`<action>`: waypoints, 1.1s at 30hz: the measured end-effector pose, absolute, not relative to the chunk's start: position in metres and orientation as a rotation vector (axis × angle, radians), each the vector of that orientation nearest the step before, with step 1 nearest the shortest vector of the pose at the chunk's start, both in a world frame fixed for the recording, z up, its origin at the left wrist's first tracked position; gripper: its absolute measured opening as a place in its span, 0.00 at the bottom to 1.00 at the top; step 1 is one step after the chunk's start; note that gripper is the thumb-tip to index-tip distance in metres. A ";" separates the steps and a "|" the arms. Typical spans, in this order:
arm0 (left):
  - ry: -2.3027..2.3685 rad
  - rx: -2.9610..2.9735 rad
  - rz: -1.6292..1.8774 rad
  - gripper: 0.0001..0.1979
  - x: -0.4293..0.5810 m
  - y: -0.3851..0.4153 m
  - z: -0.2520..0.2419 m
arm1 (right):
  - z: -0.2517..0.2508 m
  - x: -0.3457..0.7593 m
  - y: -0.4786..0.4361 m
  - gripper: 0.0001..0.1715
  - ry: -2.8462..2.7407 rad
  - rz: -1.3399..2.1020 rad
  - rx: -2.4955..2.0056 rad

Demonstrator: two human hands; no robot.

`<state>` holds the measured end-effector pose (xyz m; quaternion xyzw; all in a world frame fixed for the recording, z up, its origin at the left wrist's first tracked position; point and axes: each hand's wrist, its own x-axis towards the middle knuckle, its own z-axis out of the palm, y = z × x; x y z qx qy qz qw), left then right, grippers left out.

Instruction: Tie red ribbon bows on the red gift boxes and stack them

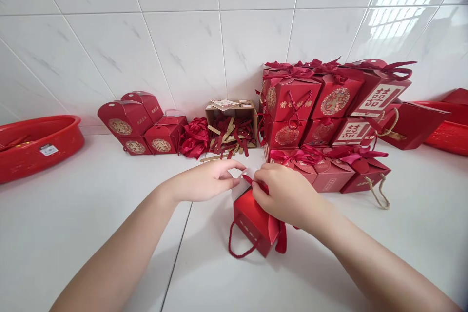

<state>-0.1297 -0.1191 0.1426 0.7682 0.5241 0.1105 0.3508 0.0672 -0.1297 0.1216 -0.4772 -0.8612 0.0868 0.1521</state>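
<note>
A small red gift box (252,209) sits tilted toward me on the white surface, with a twisted red cord handle hanging from its near side. One of its top flaps stands raised and shows a pale inner face (239,190). My left hand (208,180) has its thumb and fingers closed at the edge of that flap. Pinched in my right hand (281,190) is a red ribbon (247,179), which passes by the flap's hole. Another ribbon end (281,240) hangs down the box's right side. My right hand hides part of the box top.
Red gift boxes with ribbon bows (296,100) are stacked at the back right. More boxes (127,119) stand back left, beside bunched red ribbon (195,137) and an open carton (252,124) of loose strips. Red basins (40,144) flank both sides; a tiled wall rises behind.
</note>
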 end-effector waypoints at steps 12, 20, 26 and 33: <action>1.512 2.127 0.089 0.12 -0.129 -0.111 0.138 | 0.127 0.075 -0.126 0.14 -2.424 0.281 -1.304; 1.997 2.321 0.040 0.13 -0.153 -0.095 0.135 | 0.164 0.139 -0.146 0.23 -2.023 0.149 -1.423; 1.257 2.151 0.436 0.18 -0.123 -0.120 0.116 | 0.112 0.151 -0.166 0.20 -2.263 0.728 -1.463; 1.241 1.761 0.769 0.13 -0.100 -0.171 0.070 | 0.055 0.135 -0.175 0.17 -1.758 1.265 -1.146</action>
